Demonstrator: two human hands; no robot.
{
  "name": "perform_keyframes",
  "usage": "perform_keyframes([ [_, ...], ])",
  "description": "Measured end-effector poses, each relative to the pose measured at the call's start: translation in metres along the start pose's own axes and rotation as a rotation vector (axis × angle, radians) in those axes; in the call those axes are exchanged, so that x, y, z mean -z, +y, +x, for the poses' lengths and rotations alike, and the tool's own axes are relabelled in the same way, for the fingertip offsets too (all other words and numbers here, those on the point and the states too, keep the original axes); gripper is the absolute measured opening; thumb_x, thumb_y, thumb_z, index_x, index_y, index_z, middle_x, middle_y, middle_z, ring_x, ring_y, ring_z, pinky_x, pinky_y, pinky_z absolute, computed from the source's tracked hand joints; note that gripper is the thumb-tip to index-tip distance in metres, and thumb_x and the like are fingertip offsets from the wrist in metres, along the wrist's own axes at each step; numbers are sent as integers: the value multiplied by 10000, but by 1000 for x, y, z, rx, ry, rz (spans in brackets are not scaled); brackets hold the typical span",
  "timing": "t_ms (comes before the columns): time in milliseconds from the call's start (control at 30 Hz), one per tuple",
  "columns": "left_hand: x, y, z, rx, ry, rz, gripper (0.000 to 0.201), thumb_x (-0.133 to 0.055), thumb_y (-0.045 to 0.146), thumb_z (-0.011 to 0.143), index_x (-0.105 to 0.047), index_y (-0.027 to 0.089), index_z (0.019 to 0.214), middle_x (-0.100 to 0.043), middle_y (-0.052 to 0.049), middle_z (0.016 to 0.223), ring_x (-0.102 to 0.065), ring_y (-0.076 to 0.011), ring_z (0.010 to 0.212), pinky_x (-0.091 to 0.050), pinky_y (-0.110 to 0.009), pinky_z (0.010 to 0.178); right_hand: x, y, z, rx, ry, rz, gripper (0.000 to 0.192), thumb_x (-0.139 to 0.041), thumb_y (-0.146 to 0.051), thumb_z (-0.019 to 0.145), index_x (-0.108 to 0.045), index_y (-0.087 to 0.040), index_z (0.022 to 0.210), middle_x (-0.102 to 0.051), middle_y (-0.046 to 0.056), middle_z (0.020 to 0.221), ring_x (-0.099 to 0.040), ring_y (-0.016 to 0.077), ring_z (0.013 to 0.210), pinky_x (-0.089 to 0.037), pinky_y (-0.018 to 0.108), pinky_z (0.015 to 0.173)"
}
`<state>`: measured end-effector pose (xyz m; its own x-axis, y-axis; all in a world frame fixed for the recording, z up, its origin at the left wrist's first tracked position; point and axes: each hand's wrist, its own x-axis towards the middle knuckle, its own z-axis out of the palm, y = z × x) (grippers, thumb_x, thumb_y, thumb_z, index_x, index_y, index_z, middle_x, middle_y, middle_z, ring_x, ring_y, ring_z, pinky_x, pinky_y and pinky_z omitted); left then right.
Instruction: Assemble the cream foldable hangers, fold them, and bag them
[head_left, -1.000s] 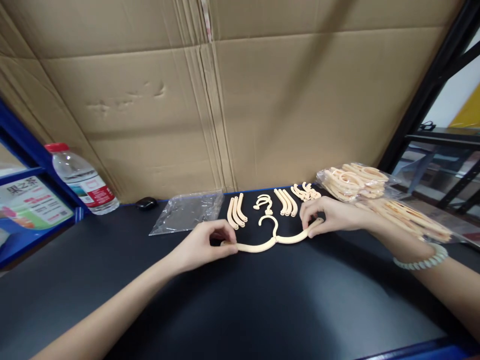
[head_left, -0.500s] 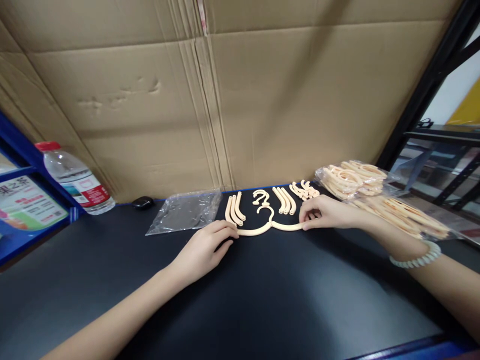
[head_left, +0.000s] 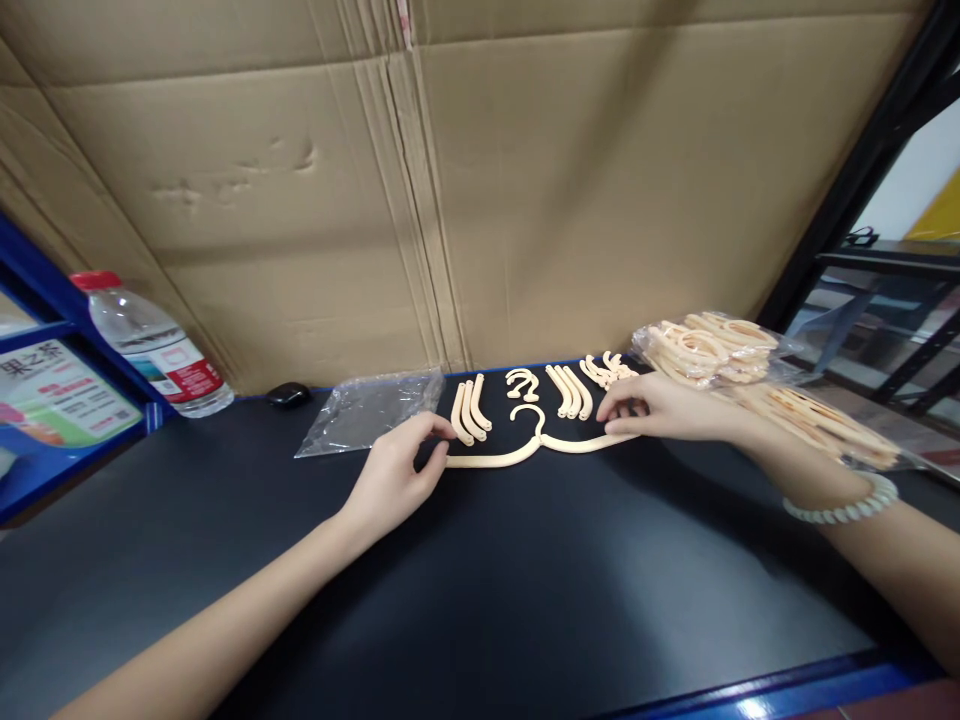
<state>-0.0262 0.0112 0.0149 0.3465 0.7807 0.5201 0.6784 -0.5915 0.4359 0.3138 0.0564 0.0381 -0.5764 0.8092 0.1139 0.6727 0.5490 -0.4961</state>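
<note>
A cream plastic hanger (head_left: pixel 504 460) with a hook lies on the dark tabletop between my hands. My left hand (head_left: pixel 394 470) is at its left end, thumb and fingers apart, the thumb touching or just beside the tip. Over the right end is my right hand (head_left: pixel 652 405), fingers loosely curled and thumb apart from them; part of that end is hidden. Behind the hanger lie curved arm pieces (head_left: pixel 471 408) on the left, a few loose hooks (head_left: pixel 523 385), more arm pieces (head_left: pixel 568 392), and a pile of small pieces (head_left: pixel 606 370) near my right fingers.
Clear bags of cream hanger parts (head_left: pixel 709 345) sit at the back right. A flat clear plastic bag (head_left: pixel 367 410) and a small black object (head_left: pixel 288 396) lie at the left, near a water bottle (head_left: pixel 161 345). A cardboard sheet (head_left: pixel 525 200) stands behind.
Both hands have moved outward along the hanger, loosening their fingers from its arms. More of both arms now shows. The view has shifted slightly.
</note>
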Motion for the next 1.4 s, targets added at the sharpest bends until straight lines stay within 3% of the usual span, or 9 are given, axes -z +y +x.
perform_keyframes([
  [133, 3, -3, 3, 54, 34, -94, 168, -494, 117, 791, -624, 216, 829, -684, -15, 840, -647, -186, 786, -482, -281, 763, 7, 6, -1, -31, 97, -33, 298, -528, -427, 840, -682, -173, 843, -673, 55, 782, -579, 174, 684, -420, 293, 614],
  [333, 4, -9, 5, 32, -49, -3, 254, -416, 160, 865, -662, 213, 900, -719, -30, 893, -667, -191, 837, -479, -271, 772, 5, 16, 2, -89, 154, -64, 274, -517, -391, 834, -666, -161, 831, -689, 69, 795, -606, 185, 707, -437, 298, 642],
  [500, 0, -19, 6, -60, -109, 13, 284, -393, 181, 896, -663, 210, 979, -730, -37, 969, -677, -191, 902, -502, -304, 829, -3, 14, 6, -114, 208, -85, 261, -512, -375, 817, -669, -171, 773, -686, 43, 729, -615, 174, 662, -442, 282, 617],
  [900, -1, -34, 10, -222, -95, 107, 273, -401, 172, 921, -633, 189, 1064, -700, -70, 1099, -658, -198, 1012, -519, -348, 900, -7, 14, 19, -122, 383, -95, 202, -552, -309, 799, -683, -174, 726, -704, 36, 693, -629, 169, 630, -455, 268, 591],
  [1167, -6, -35, 11, -320, -135, 99, 294, -381, 128, 931, -613, 194, 1098, -694, -67, 1095, -620, -196, 1084, -498, -362, 943, -22, -2, 51, -3, 312, -121, 139, -583, -202, 808, -684, -177, 901, -727, 29, 790, -663, 159, 724, -483, 256, 686],
  [1400, -7, -39, 11, -338, -172, 107, 286, -391, 120, 926, -637, 195, 1051, -677, -73, 1121, -616, -195, 1083, -494, -358, 946, -33, -8, 88, 199, 180, -246, 167, -691, -210, 748, -730, -211, 910, -699, 42, 834, -619, 187, 805, -441, 276, 745],
])
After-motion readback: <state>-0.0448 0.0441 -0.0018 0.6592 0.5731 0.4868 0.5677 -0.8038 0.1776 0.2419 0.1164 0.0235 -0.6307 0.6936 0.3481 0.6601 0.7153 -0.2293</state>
